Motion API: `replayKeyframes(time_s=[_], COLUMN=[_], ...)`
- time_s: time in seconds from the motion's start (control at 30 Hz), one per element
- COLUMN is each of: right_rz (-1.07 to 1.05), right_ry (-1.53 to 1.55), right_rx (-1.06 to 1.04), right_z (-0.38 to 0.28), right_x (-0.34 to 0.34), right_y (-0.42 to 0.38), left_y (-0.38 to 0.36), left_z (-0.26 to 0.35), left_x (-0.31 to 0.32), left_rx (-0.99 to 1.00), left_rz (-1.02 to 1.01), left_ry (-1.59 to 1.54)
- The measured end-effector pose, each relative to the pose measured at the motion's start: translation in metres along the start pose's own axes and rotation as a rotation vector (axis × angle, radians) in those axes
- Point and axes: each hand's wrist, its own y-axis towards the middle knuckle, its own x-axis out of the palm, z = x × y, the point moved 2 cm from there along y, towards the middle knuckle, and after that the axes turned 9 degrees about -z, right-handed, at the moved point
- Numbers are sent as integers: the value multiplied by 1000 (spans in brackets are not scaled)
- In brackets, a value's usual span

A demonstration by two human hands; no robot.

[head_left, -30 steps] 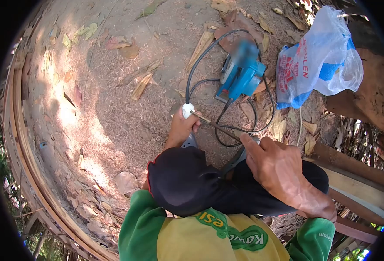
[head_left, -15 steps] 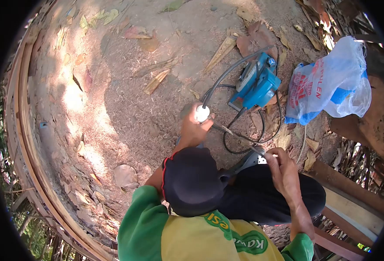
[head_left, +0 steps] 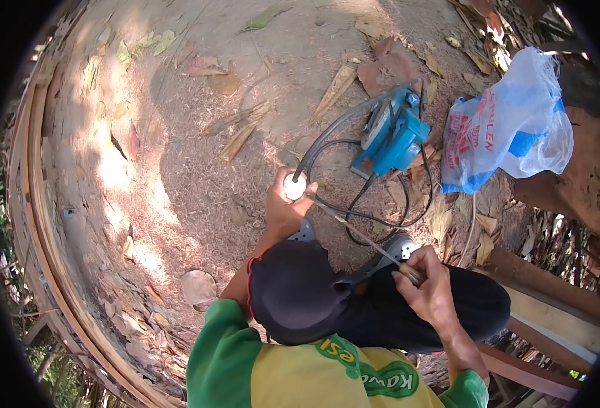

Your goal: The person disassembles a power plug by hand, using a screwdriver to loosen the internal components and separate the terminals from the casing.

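Observation:
My left hand (head_left: 285, 209) is closed around a round white electrical connector (head_left: 294, 187), and a thick black cable (head_left: 327, 136) runs into its face. From beside the connector a long thin grey piece (head_left: 373, 245) stretches almost straight to my right hand (head_left: 428, 285). There my fingers are wrapped round its stubby brown end (head_left: 412, 275), above my bent knee; I cannot tell whether this is a cord or a rod. Beyond my hands, a blue electric planer (head_left: 396, 139) lies on the ground among loops of black cable.
A clear-and-blue plastic bag (head_left: 497, 129) stands right of the planer. Wooden boards (head_left: 552, 319) lie at the lower right. Dry leaves (head_left: 388, 64) and shavings cover the dirt ground (head_left: 218, 170). A long timber rail (head_left: 35, 183) curves along the left.
My left hand has shifted slightly left and down with the connector. My right hand has moved down and left and turned, so the brown end now shows. The view has shifted slightly.

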Motion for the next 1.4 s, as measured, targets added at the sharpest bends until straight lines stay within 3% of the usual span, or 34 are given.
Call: replayKeyframes(time_s=[0.1,0.2,0.23,0.33,0.37,0.5,0.6,0.67,0.77,0.87,0.9,1.0,1.03,1.13,1.23,1.33,1.37,1.4], right_rz=[240,-1,-180,-127,-82,228,-130,-259,-115,228,249,-165,-327,-204,188,172,-62,-155], right_ry=[-422,-193,236,359,329,-379,73,464,376,-224,-375,282,710,383,-340,-370,-9,237], right_rx=[-472,16,391,332,189,-404,196,432,161,-345,-422,346,488,314,-373,-412,32,204], right_z=[-6,13,19,21,17,7,25,24,21,9,9,18,22,16,-3,1,5,11], right_x=[-2,-6,-5,5,8,5,4,5,18,15,9,9,10,19,17,14,13,14], right_y=[5,2,5,5,4,6,0,4,1,1,4,3,8,7,7,9,4,7], left_y=[-1,-2,-3,0,0,-2,-1,0,3,0,1,1,0,2,-1,-1,-2,-1], left_z=[1,8,7,8,10,10,16,18,28,27,26,25,23,24,32,33,37,39], left_x=[0,4,3,2,1,-3,-4,-5,-10,-16,-16,-14,-15,-17,-22,-21,-20,-19], left_rx=[-30,-18,-43,-98,-111,-172,-99,-50,-93,-146,-148,-109,-101,-99,-139,-138,-136,-131], left_rz=[-18,-17,-29,-55,-48,-34,-43,-53,-62,-62,-63,-39,-42,-58,-60,-55,-42,-34], left_ry=[29,69,60,27,15,-19,109,88,112,129,126,204,190,206,303,302,297,293])
